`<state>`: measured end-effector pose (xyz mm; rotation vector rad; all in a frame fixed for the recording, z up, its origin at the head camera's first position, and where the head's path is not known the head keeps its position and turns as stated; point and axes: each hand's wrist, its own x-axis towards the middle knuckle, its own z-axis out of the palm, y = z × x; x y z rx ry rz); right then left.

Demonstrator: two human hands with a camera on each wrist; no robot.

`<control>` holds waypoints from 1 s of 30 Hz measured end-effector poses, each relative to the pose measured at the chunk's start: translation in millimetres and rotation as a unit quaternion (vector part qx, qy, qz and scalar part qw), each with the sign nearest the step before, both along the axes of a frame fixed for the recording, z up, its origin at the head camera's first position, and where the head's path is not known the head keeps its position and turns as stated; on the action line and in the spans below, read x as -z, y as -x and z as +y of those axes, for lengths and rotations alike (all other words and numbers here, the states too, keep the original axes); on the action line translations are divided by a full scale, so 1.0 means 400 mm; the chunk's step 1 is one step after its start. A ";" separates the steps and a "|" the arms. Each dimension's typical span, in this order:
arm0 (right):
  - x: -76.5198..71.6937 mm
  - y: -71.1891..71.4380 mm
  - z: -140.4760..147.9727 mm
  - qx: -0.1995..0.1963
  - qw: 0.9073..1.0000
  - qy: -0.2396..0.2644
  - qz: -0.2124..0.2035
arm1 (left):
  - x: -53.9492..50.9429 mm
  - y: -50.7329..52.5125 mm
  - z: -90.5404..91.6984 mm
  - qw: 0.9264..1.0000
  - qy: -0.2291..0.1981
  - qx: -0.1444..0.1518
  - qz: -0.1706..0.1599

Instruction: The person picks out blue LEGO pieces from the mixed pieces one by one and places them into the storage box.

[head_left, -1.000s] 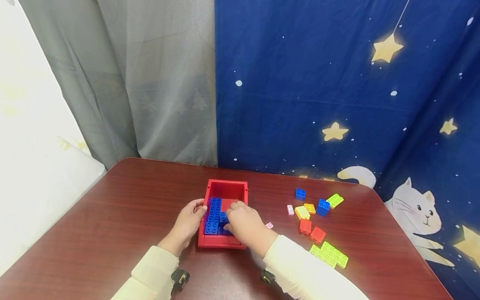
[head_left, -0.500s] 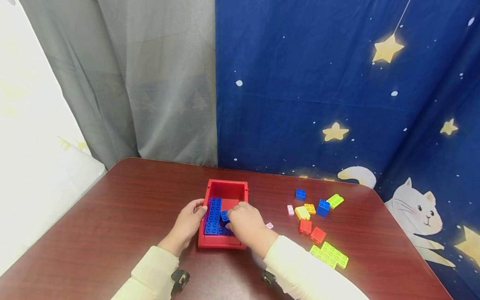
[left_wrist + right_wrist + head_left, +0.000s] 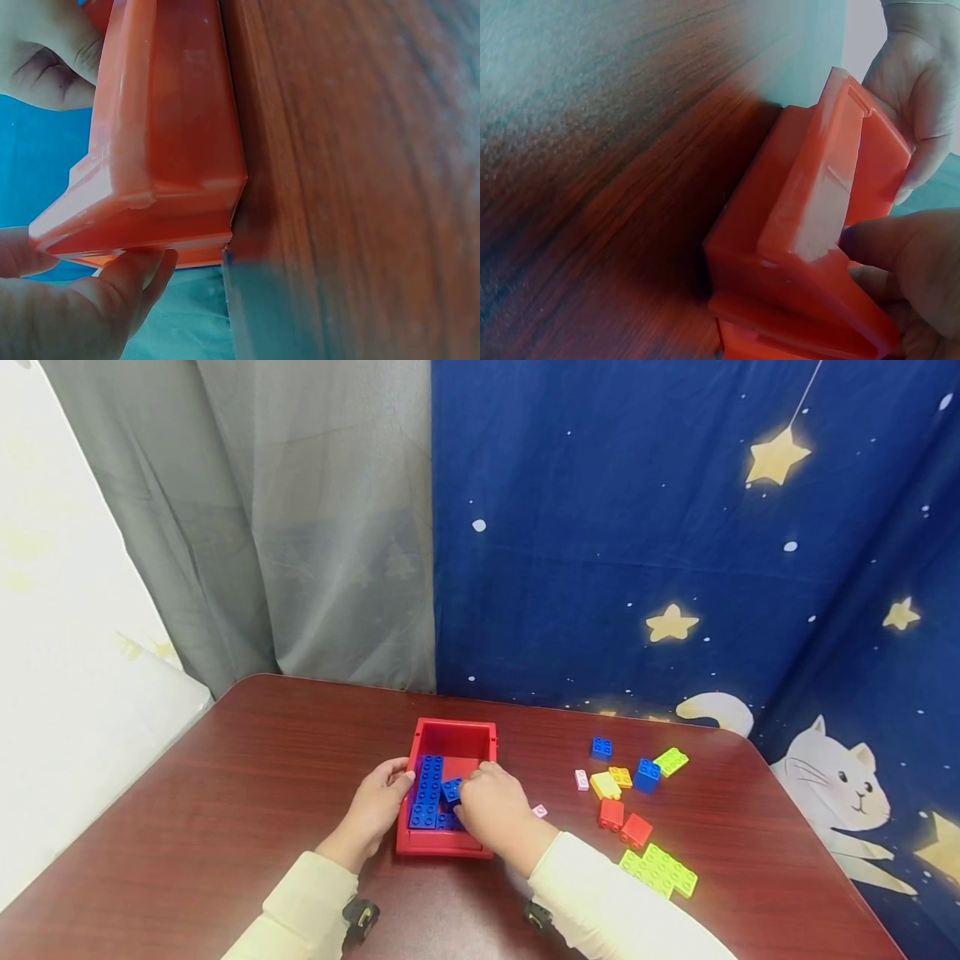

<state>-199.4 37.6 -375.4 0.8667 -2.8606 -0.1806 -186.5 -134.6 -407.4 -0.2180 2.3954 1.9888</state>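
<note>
A red plastic box (image 3: 446, 844) stands on the table. My left hand (image 3: 378, 802) grips its left wall, the thumb over the rim; the left wrist view also catches this hand (image 3: 82, 315) at the box edge. Inside, a long row of blue bricks (image 3: 427, 789) lies along the left wall, and another blue brick (image 3: 444, 822) sits low at the near end. My right hand (image 3: 491, 806) reaches in over the right wall and pinches a small tilted blue brick (image 3: 451, 790). Its fingertips are hidden in the head view. The right wrist view shows the hand (image 3: 930, 277) curled at the rim.
Right of the box are loose blocks: a pink one (image 3: 539, 811), a second pink one (image 3: 581, 780), yellow (image 3: 605, 786), orange (image 3: 619, 777), blue (image 3: 647, 775), red (image 3: 611, 813) and lime green (image 3: 670, 870). A curtain (image 3: 555, 568) hangs behind the table (image 3: 300, 743).
The small blue brick has turned and shifted slightly right inside the box, together with my right hand. My left hand has stayed on the left wall.
</note>
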 end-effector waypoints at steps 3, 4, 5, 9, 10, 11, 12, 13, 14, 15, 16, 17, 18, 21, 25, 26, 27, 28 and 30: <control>0.003 0.000 -0.001 0.002 1.000 -0.005 0.008 | 0.000 0.000 0.000 1.000 0.000 0.000 0.002; 0.003 0.000 -0.001 0.001 1.000 -0.007 0.011 | -0.001 0.000 0.000 1.000 -0.001 0.001 0.002; 0.004 0.000 -0.002 0.001 1.000 -0.007 0.013 | -0.001 -0.001 0.000 1.000 0.000 0.001 0.001; 0.007 0.001 -0.002 0.001 1.000 -0.012 0.020 | -0.001 -0.003 0.000 1.000 0.001 0.003 -0.001; 0.006 0.001 -0.003 0.000 1.000 -0.014 0.022 | -0.002 -0.003 0.000 1.000 0.001 0.003 -0.001; 0.007 0.001 -0.003 -0.001 1.000 -0.016 0.025 | -0.002 -0.003 0.000 1.000 0.002 0.003 -0.001; 0.007 0.001 -0.003 -0.002 0.999 -0.019 0.027 | -0.001 -0.003 0.000 1.000 0.002 0.002 -0.001; 0.007 0.001 -0.003 -0.003 0.999 -0.021 0.028 | -0.001 -0.003 0.000 1.000 0.002 0.002 0.000; 0.007 0.001 -0.003 -0.003 0.999 -0.023 0.030 | -0.001 -0.002 0.000 1.000 0.001 0.002 0.001; 0.007 0.001 -0.003 -0.004 0.999 -0.025 0.032 | -0.001 -0.001 0.001 1.000 0.000 0.002 0.003; 0.007 0.001 -0.003 -0.005 0.999 -0.028 0.034 | -0.001 -0.001 0.001 1.000 -0.001 0.001 0.004; 0.008 0.002 -0.003 -0.005 0.999 -0.029 0.034 | 0.000 0.000 0.001 1.000 -0.001 0.001 0.005; 0.008 0.002 -0.003 -0.005 0.999 -0.030 0.033 | 0.000 0.000 0.001 1.000 -0.002 0.001 0.006; 0.007 0.004 -0.004 -0.001 0.999 -0.033 0.029 | 0.002 0.001 0.001 1.000 -0.003 0.001 0.006; 0.005 0.007 -0.005 0.006 0.999 -0.031 0.013 | 0.004 0.002 0.000 1.000 -0.003 0.001 0.002; 0.006 0.007 -0.006 0.008 1.000 -0.028 0.009 | 0.004 0.001 0.000 1.000 -0.003 0.001 0.002; 0.006 0.007 -0.006 0.010 1.000 -0.025 0.007 | 0.004 0.001 0.000 1.000 -0.003 0.001 0.001; 0.005 0.006 -0.006 0.011 1.000 -0.020 0.005 | 0.004 0.000 -0.001 1.000 -0.002 0.002 0.000; 0.003 0.005 -0.005 0.013 1.000 -0.011 0.005 | 0.003 0.000 -0.001 1.000 0.000 0.002 0.000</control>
